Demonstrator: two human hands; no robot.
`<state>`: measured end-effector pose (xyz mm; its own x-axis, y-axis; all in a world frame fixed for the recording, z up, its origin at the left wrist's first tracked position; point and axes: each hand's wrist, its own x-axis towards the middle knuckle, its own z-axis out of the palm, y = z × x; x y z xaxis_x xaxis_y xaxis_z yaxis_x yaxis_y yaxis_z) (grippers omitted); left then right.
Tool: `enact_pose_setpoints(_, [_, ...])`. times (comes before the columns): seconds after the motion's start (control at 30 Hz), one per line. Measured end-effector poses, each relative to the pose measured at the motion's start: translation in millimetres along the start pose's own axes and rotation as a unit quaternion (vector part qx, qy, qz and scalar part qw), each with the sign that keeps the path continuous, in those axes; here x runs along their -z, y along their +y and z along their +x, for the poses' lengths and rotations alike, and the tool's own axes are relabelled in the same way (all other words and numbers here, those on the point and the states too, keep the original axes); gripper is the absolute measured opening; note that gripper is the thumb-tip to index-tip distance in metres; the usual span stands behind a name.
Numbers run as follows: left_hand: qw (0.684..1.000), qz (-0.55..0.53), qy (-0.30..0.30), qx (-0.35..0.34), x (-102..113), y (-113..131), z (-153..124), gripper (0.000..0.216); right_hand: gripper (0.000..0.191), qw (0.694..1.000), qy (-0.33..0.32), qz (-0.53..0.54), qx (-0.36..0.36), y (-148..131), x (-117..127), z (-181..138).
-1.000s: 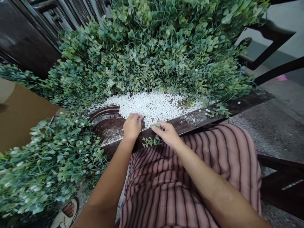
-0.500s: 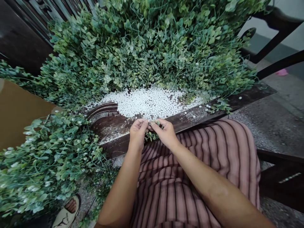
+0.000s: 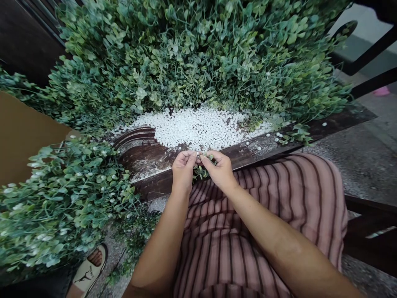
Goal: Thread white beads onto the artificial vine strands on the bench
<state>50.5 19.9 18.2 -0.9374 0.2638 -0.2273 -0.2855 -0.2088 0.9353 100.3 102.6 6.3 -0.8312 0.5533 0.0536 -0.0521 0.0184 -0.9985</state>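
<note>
My left hand (image 3: 183, 170) and my right hand (image 3: 219, 169) meet fingertip to fingertip over the near edge of a dark wooden bench (image 3: 145, 163). The right hand pinches a small green artificial sprig (image 3: 201, 171) that hangs down between the two hands. The left hand's fingers are pinched at the sprig's tip, on something too small to make out. Just beyond the hands lies a pile of small white beads (image 3: 198, 128) on the bench top.
A big heap of green artificial foliage (image 3: 192, 62) fills the back of the bench. Another heap with white beads fitted (image 3: 62, 198) lies at the left, by a brown cardboard box (image 3: 25, 136). My striped trousers (image 3: 257, 231) and a sandalled foot (image 3: 89, 265) are below.
My left hand left the bead pile and came to the sprig's tip. Both hands pulled slightly toward me, off the bench edge, and now pinch together.
</note>
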Motion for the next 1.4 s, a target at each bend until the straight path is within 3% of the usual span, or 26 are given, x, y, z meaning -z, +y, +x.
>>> enact_pose_setpoints(1.17, [0.998, 0.047, -0.012, -0.042, 3.6, -4.7, 0.0, 0.023, 0.015, 0.998, 0.024, -0.055, 0.028, 3.1, -0.8, -1.3])
enact_pose_setpoints(1.4, [0.999, 0.049, -0.022, -0.004, 7.6, -2.9, 1.9, 0.026, 0.013, 0.998, 0.016, -0.037, 0.041, 3.2, 1.2, -2.0])
